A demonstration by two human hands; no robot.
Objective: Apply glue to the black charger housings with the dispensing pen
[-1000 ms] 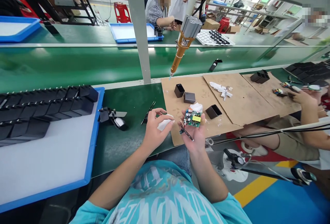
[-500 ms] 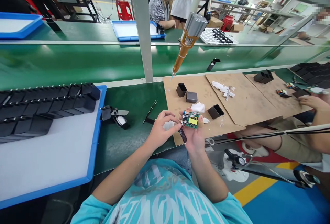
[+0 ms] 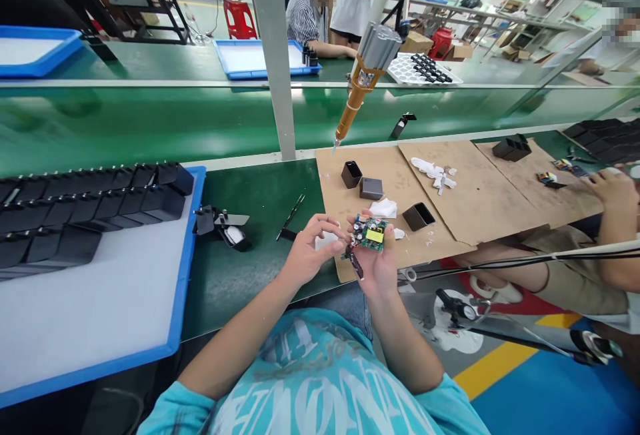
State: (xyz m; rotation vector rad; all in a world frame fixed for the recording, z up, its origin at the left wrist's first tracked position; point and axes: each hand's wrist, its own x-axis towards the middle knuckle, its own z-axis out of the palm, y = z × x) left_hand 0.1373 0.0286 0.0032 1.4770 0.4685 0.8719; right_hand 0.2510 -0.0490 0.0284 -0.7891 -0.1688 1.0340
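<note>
My right hand (image 3: 376, 263) is closed around a small green circuit board (image 3: 371, 233) with a yellow part on it, held face up above the table's near edge. Dark wires (image 3: 354, 261) hang from the board's left side. My left hand (image 3: 309, 252) is curled around a small white piece (image 3: 321, 241), and its fingertips pinch at the board's left edge where the wires leave. Both hands hover over the seam between the green table and a brown cardboard sheet (image 3: 345, 211).
A blue tray (image 3: 181, 288) with rows of black housings (image 3: 95, 205) lies left. Black clip parts (image 3: 223, 225) and tweezers (image 3: 291, 213) rest on the green table. Open black cases (image 3: 417, 216), white scraps and a hanging orange screwdriver (image 3: 353, 101) are ahead. A seated person's arm (image 3: 613, 221) works at right.
My left hand has moved right from apart to touching the board's left edge. The right hand lowered the board slightly toward me. The co-worker's hand at right shifted.
</note>
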